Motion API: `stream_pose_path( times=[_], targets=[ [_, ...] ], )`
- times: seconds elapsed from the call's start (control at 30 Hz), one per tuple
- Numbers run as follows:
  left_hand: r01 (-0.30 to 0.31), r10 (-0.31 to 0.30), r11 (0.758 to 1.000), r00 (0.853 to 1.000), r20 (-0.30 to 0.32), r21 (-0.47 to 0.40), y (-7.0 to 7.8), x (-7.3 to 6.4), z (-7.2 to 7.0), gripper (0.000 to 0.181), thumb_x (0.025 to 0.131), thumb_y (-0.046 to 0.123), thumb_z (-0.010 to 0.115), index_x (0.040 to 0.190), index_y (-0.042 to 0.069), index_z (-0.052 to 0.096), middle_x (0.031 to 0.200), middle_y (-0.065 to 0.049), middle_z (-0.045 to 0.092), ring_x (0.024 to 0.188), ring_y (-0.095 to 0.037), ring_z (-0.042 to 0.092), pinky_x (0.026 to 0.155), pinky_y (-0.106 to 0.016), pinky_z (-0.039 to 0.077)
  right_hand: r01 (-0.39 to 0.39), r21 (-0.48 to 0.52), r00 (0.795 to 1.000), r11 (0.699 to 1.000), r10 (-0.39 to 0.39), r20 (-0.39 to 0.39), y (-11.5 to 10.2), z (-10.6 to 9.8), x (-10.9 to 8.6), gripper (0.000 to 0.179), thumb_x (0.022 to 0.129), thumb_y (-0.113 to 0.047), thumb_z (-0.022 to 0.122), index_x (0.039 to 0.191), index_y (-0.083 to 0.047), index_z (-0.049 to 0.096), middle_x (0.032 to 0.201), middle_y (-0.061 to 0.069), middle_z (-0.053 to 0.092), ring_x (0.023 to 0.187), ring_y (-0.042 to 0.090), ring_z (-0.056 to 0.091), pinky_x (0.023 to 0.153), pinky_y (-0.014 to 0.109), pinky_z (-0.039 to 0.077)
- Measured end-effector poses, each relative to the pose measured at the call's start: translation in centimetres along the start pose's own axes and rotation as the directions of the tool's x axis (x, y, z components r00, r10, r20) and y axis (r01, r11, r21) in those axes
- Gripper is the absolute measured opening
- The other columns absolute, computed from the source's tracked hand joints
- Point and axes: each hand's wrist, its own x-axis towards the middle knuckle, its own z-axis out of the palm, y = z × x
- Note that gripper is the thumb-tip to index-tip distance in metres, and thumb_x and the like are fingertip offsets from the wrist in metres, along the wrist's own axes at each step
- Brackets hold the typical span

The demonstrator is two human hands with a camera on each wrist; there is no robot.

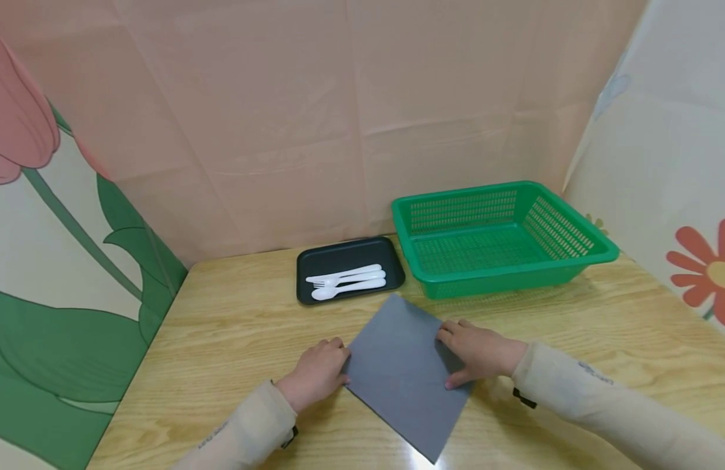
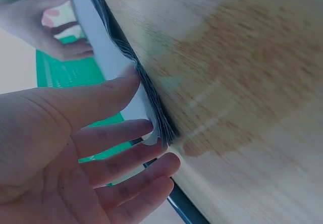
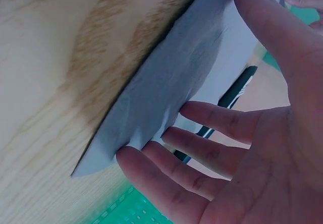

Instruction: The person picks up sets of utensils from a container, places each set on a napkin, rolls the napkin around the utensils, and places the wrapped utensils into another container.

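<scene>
Left hand (image 2: 70, 151) has its thumb and fingertips right up against the layered gray stack (image 2: 121, 40), right hand (image 2: 43, 24) beyond, green basket (image 2: 63, 75) kinda peeking out behind.

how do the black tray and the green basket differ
The tray is black; the basket is green. The tray is smaller and shallow; the basket is larger with tall walls. The tray's surface looks solid, while the basket's sides are slotted. Both are roughly rectangular and sit on the wooden table.
</scene>
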Motion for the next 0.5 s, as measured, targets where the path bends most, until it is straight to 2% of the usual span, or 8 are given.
stream_pose_path(
  times=[0.27,0.5],
  targets=[
    [0.018,-0.018,1.000,1.000,0.009,-0.006,0.09,0.02,0.05,0.032,0.079,0.024,0.073,0.102,0.003,0.067,0.097,-0.010,0.063,0.082,-0.022,0.060,0.067,-0.033,0.052,-0.010,-0.007,1.000,1.000,0.010,-0.015,0.01,0.26,0.10,0.076,0.067,-0.048,0.078,0.117,0.003,0.053,0.117,0.018,0.054,0.103,0.034,0.054,0.084,0.046,0.050],
    [0.012,-0.012,1.000,1.000,-0.025,0.016,0.58,-0.29,0.11,0.026,0.079,0.019,0.073,0.098,0.003,0.067,0.095,-0.009,0.060,0.084,-0.022,0.057,0.066,-0.032,0.051,-0.025,-0.003,1.000,1.000,0.025,-0.003,-0.04,0.31,0.12,0.076,0.067,-0.048,0.078,0.118,0.003,0.053,0.118,0.018,0.053,0.104,0.034,0.053,0.085,0.046,0.049]
  ],
)
